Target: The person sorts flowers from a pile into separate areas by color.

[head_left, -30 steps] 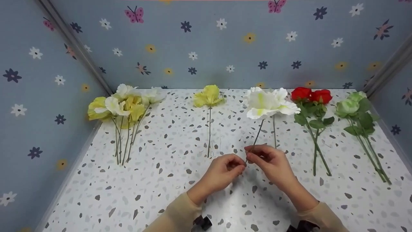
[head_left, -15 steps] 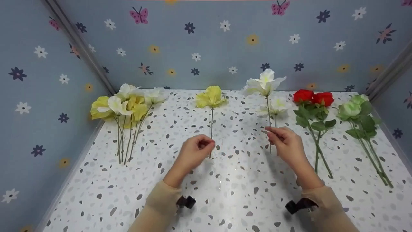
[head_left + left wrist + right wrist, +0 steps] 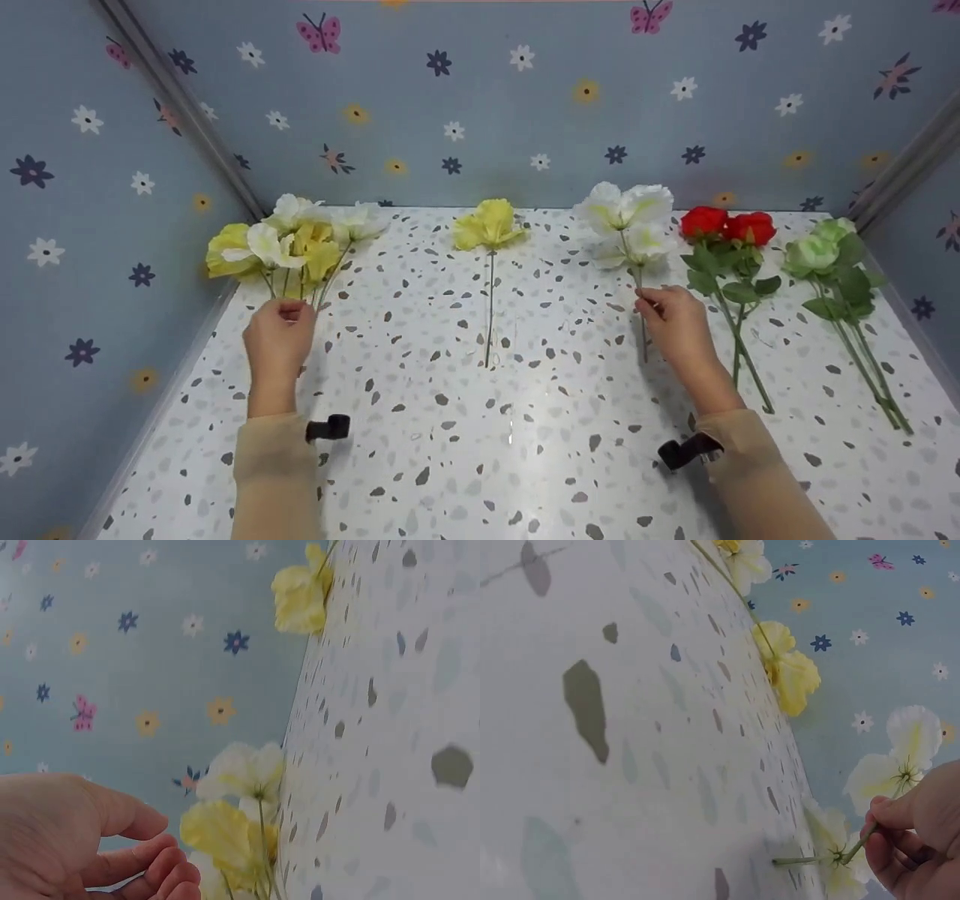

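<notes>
My right hand (image 3: 681, 324) pinches the stem of a white artificial flower (image 3: 616, 207) between thumb and fingers. The held bloom overlaps a second white flower (image 3: 648, 241) lying on the tabletop, and their stems nearly line up. At the left, my left hand (image 3: 277, 341) hovers at the stems of a bunch of yellow and white flowers (image 3: 304, 244), hiding the lower stems. In the left wrist view, that hand's fingers (image 3: 161, 870) are loosely bent beside the yellow bloom (image 3: 217, 836), with no stem visible between them.
A single yellow flower (image 3: 491, 226) lies between the hands. Right of the white flowers are two red roses (image 3: 727, 225) with crossed stems, then pale green roses (image 3: 816, 251). Patterned blue walls (image 3: 510, 112) enclose the speckled tabletop (image 3: 480, 450) behind and at both sides.
My left hand has let go of the white flower's stem and moved far left to the bunch. My right hand has carried that flower right and lowered it over the other white one.
</notes>
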A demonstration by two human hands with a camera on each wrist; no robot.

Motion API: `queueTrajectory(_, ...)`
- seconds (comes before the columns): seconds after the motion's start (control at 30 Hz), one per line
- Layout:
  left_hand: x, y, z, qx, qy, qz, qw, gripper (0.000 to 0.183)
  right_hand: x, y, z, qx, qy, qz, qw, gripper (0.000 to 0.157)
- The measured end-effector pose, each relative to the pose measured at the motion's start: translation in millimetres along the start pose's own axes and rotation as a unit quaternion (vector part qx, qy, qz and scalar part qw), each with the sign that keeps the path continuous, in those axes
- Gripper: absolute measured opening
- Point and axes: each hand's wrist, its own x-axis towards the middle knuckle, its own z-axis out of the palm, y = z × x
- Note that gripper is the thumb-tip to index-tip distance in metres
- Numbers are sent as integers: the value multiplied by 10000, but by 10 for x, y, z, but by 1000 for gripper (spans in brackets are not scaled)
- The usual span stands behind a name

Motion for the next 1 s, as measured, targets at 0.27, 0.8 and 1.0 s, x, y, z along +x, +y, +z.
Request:
queueTrajectory(0.27, 47, -244, -103, 448, -126, -486, 9977, 35, 46, 94, 54, -301, 52, 9, 9995, 26)
queueTrajectory(0.8, 71, -351, -49, 1096, -364, -486, 9921, 36, 84, 201, 102, -408, -20, 196, 9990, 17)
queueTrajectory(1.0, 85, -353, -58, 1097, -646, -614, 9900, 39, 82, 226, 89, -407, -262, 208, 9986, 16)
